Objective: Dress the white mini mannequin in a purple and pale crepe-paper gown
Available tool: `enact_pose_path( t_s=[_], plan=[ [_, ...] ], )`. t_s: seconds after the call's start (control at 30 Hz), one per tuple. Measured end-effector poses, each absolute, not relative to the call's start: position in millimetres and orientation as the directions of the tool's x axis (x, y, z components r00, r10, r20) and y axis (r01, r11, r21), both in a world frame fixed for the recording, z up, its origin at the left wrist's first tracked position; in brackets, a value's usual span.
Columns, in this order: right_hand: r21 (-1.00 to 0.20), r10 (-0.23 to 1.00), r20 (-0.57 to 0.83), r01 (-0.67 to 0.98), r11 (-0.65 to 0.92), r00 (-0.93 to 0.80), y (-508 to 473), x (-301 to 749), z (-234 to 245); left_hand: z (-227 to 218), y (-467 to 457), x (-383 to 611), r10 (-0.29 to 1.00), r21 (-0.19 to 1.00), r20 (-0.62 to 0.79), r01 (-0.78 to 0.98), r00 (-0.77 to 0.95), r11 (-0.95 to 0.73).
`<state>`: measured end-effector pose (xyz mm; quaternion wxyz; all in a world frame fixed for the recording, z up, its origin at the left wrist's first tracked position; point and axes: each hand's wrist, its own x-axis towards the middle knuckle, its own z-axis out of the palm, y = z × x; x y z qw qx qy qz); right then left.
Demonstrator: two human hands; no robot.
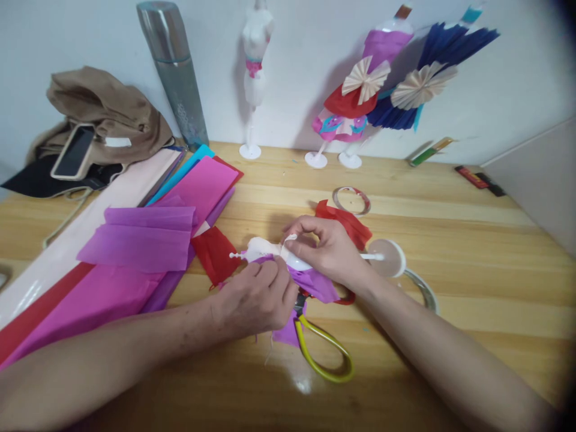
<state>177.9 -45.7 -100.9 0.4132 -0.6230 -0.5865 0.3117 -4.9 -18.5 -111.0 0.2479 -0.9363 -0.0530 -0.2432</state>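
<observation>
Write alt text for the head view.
A person's left hand and right hand work at the waist of a small white mannequin, horizontal over a wooden table, purple material against it. Scissors lie nearby. Behind, three mannequins stand, two dressed colorfully.

Metal flask [176, 78], phone [74, 152] resting on brown fabric [110, 96]

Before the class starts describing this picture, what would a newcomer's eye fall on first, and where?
Probably the purple-and-red mannequin and the dark blue one at the upper right, each wearing a pleated cream bow. Next, the centre, where the left hand and right hand meet at a white mannequin tipped sideways. Just below them, the yellow scissor handle stands out.
</observation>
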Motion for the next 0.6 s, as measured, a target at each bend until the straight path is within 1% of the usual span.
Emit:
enact_pose_path(
  t_s=[0.1,0.17,0.23,0.3,0.33,0.37,0.4,0.53,0.57,0.6],
  plan=[
    [-0.873,0.987,0.086,0.488,0.009,0.135,-43.1,173.3,-102.4,-110.5,-17.8,-4.5,0.014,-0.357,0.534,0.241,0.845,-0.903],
    [-0.858,0.986,0.091,0.514,0.008,0.136,-42.2,170.8,-103.8,-109.6,-15.2,-3.6,0.092,-0.233,0.556,0.261,0.826,-0.937],
    [-0.829,0.985,0.106,0.559,0.013,0.135,-41.9,169.3,-105.7,-108.5,-11.5,-2.5,0.239,-0.055,0.537,0.316,0.809,-0.947],
    [-0.798,0.982,0.133,0.602,0.025,0.135,-41.6,168.6,-108.5,-107.7,-8.0,-1.5,0.411,0.125,0.48,0.403,0.775,-0.907],
    [-0.787,0.98,0.146,0.616,0.032,0.137,-41.4,168.4,-110.0,-107.8,-6.9,-1.2,0.477,0.19,0.448,0.441,0.756,-0.877],
    [-0.78,0.978,0.156,0.625,0.036,0.138,-41.2,168.3,-111.6,-108.3,-6.2,-1.0,0.513,0.229,0.426,0.46,0.745,-0.858],
    [-0.775,0.977,0.162,0.631,0.038,0.14,-40.9,168.1,-112.9,-109.1,-6.1,-1.1,0.518,0.243,0.422,0.458,0.744,-0.855],
    [-0.751,0.976,0.164,0.66,0.027,0.146,-40.5,167.0,-114.7,-113.5,-8.9,-1.6,0.402,0.195,0.507,0.353,0.763,-0.915],
    [-0.745,0.976,0.164,0.666,0.025,0.146,-40.6,166.6,-114.1,-113.5,-9.2,-1.5,0.406,0.213,0.515,0.346,0.755,-0.914],
    [-0.741,0.976,0.162,0.671,0.024,0.143,-40.7,166.4,-113.2,-112.5,-8.9,-1.1,0.442,0.257,0.509,0.36,0.738,-0.897]
  ],
)
